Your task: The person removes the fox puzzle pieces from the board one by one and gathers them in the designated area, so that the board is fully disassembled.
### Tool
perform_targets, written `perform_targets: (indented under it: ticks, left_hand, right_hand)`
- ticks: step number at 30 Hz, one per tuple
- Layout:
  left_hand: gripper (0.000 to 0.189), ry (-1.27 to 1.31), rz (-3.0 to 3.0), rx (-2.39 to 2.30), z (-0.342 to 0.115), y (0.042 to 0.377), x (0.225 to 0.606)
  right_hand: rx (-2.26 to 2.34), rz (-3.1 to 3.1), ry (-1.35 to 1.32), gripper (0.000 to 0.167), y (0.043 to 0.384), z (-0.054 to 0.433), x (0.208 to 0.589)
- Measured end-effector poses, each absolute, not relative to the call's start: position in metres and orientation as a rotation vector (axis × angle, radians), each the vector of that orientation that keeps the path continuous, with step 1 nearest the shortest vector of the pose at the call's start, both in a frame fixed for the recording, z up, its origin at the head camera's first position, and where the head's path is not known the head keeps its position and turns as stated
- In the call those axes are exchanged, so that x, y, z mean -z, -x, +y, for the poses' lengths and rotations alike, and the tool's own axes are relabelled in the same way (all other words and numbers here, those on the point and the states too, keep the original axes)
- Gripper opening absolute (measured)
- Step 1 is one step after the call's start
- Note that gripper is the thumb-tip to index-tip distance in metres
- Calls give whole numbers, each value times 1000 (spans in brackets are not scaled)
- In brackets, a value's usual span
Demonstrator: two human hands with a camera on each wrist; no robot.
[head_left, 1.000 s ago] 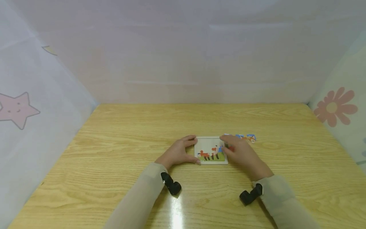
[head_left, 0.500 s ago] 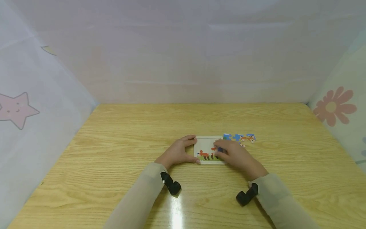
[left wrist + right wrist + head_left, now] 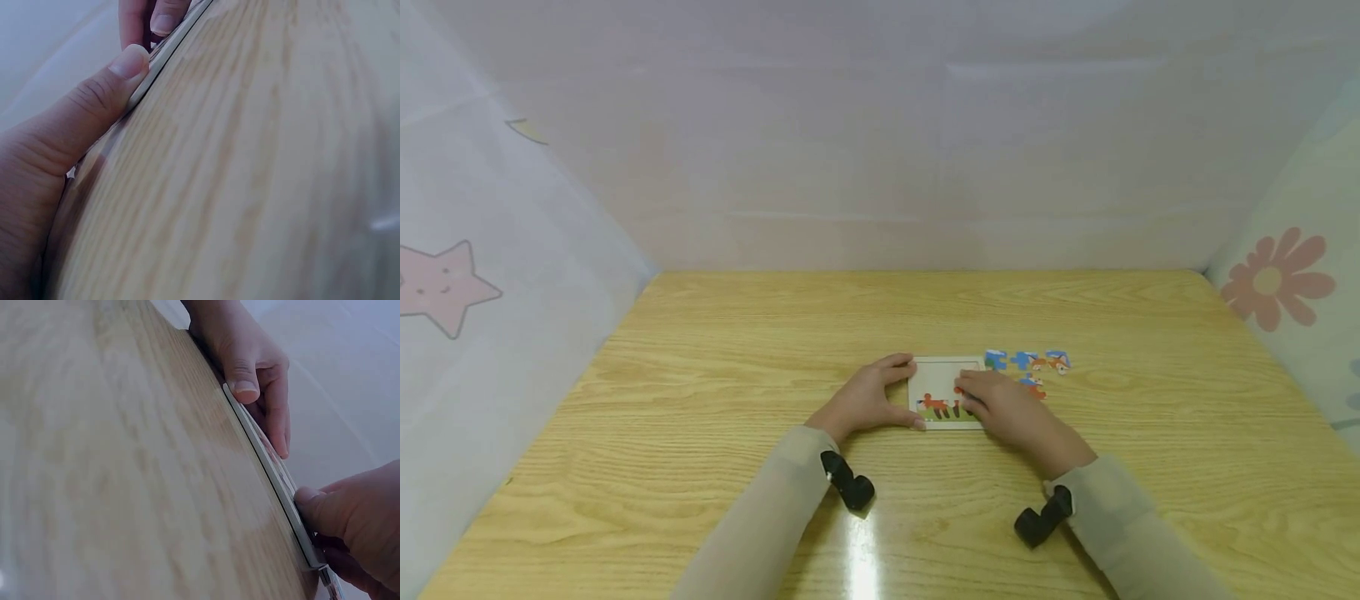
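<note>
A small white-framed jigsaw tray point(image 3: 936, 377) lies flat on the wooden table, its upper part bare. Along its lower part, fitted pieces point(image 3: 934, 407) show an orange animal with dark legs on green. My left hand point(image 3: 867, 397) holds the tray's left side, thumb at the near corner and fingers at the far one. Over the tray's right half, my right hand point(image 3: 1013, 410) pinches a puzzle piece, mostly hidden beneath the fingers. In the right wrist view the right thumb point(image 3: 312, 503) presses at the tray's edge, while the left thumb point(image 3: 244, 387) sits at the other end.
Several loose puzzle pieces point(image 3: 1024, 361) with blue sky and fox faces lie beyond the right hand. Another loose piece point(image 3: 1034, 387) is close behind its knuckles. The wooden table point(image 3: 790, 325) is bounded by pale cloth walls point(image 3: 925, 183) at the back and sides.
My right hand has moved left and inward over the tray with its blue puzzle piece, which is now mostly covered. Loose pieces behind that hand have come into view. The left hand stays put.
</note>
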State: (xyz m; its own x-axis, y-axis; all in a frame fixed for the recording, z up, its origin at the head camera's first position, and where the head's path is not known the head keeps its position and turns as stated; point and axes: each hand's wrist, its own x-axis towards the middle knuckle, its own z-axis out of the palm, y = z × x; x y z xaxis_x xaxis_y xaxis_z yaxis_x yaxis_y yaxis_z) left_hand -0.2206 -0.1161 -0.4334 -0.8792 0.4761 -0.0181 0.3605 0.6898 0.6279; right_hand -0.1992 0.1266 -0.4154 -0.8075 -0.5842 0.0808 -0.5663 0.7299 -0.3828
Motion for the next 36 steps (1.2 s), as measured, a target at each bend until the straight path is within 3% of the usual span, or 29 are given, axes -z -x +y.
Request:
perform_targets:
  ticks: [12,24,36]
  left_hand:
    - [93,-693,2717,-953,-114,221,434]
    - [93,-696,2714,-954,-115,220,432]
    - [93,-691,2719,-956,-117,219,433]
  right_hand:
    - [636,2952,1065,19,200,122,413]
    - [652,2896,1015,26,206,122,407]
    - [820,2811,804,33,205,122,402]
